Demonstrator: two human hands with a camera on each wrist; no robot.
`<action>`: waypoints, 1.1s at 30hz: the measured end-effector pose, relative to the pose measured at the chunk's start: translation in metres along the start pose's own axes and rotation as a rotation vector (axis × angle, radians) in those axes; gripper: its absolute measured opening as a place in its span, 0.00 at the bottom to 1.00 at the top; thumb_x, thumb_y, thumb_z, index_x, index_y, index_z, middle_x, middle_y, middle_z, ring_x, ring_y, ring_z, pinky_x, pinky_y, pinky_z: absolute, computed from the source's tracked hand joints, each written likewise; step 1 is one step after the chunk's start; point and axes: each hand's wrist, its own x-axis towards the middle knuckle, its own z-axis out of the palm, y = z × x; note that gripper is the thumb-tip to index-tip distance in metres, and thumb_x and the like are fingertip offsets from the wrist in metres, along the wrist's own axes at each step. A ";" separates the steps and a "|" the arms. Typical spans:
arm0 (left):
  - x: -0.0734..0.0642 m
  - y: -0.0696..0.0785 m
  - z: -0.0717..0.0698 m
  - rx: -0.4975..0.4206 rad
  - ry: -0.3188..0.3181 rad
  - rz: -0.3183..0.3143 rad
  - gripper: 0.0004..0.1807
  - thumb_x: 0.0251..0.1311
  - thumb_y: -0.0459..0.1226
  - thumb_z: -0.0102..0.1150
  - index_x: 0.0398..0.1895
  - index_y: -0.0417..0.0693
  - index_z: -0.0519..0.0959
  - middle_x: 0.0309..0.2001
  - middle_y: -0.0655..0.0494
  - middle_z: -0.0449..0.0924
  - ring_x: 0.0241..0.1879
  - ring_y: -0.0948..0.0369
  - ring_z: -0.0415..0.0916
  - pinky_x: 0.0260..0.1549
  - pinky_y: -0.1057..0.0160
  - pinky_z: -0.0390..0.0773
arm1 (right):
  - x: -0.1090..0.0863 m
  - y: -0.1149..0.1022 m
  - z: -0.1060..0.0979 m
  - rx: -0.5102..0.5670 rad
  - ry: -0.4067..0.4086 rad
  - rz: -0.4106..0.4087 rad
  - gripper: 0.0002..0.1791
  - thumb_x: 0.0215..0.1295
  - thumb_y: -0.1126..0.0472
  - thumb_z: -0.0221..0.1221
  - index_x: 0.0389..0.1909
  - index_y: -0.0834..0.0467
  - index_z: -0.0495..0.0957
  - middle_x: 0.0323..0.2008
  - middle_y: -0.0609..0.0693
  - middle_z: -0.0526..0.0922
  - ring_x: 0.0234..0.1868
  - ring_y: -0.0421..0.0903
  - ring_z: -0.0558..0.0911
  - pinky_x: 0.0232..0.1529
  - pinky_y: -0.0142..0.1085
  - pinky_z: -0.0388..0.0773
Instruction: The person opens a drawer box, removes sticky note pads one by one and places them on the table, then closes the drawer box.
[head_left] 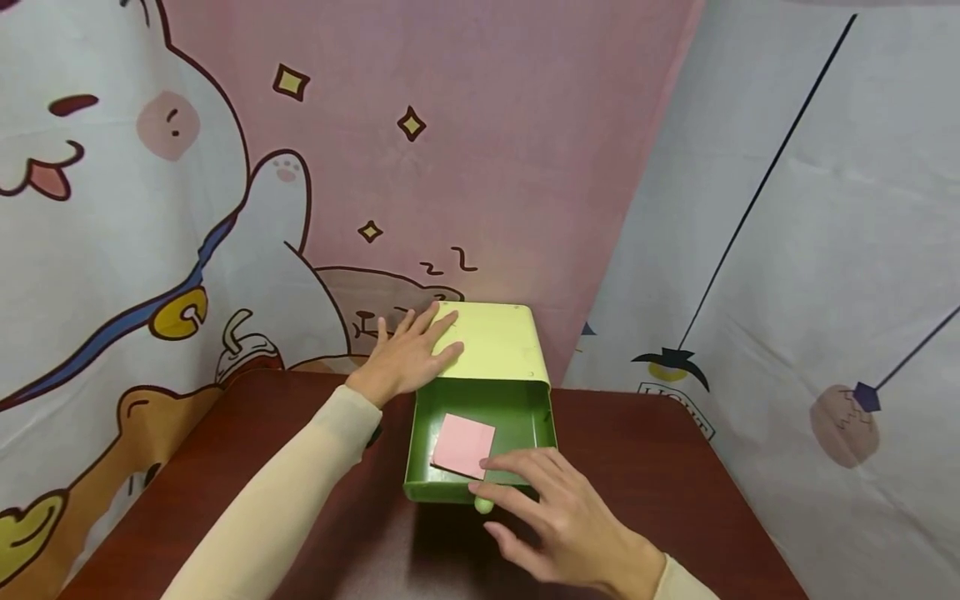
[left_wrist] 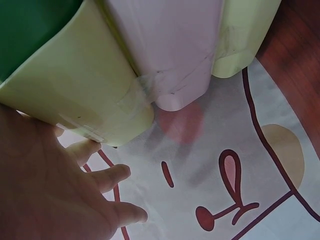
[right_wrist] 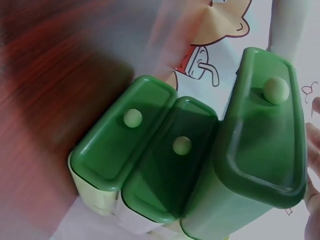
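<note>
A small drawer unit [head_left: 495, 342] with a pale yellow top stands on the table. Its top green drawer [head_left: 517, 412] is pulled out, and a flat pink square [head_left: 463, 442] lies inside. My left hand [head_left: 408, 354] rests with spread fingers on the unit's top left part; the left wrist view shows this hand [left_wrist: 65, 185] beside the yellow casing [left_wrist: 95, 95]. Over the drawer's front edge hovers my right hand [head_left: 558, 517], fingers loosely bent, near the round light green knob [head_left: 483, 505]. Its forefingers overlap the pink square's corner; contact cannot be told. The right wrist view shows the knob [right_wrist: 276, 90] ungripped.
Two lower green drawers [right_wrist: 155, 185] with knobs are pushed in below the top one. A pink casing section [left_wrist: 170, 50] lies between yellow ones. The dark red-brown table [head_left: 637, 475] meets a cartoon-printed cloth [head_left: 525, 150] behind and at the sides.
</note>
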 end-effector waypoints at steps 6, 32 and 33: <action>0.002 -0.001 0.002 0.009 0.009 0.000 0.45 0.88 0.74 0.28 0.99 0.74 0.48 1.00 0.55 0.39 0.97 0.32 0.42 0.86 0.13 0.27 | 0.003 0.002 -0.007 0.037 -0.070 0.090 0.19 0.86 0.48 0.63 0.66 0.50 0.91 0.65 0.52 0.89 0.61 0.50 0.90 0.62 0.46 0.87; 0.000 0.001 0.001 0.002 0.003 -0.007 0.45 0.87 0.75 0.31 0.99 0.74 0.48 1.00 0.56 0.38 0.97 0.33 0.41 0.87 0.14 0.26 | 0.030 0.024 -0.039 0.086 -0.305 0.316 0.21 0.80 0.46 0.73 0.70 0.40 0.89 0.66 0.45 0.88 0.63 0.45 0.88 0.59 0.47 0.89; 0.001 0.001 0.001 0.004 0.002 -0.008 0.45 0.87 0.75 0.31 0.99 0.74 0.48 1.00 0.56 0.38 0.97 0.33 0.41 0.87 0.14 0.26 | 0.031 0.025 -0.039 0.089 -0.316 0.324 0.21 0.80 0.46 0.74 0.69 0.40 0.90 0.66 0.45 0.88 0.63 0.45 0.88 0.59 0.47 0.89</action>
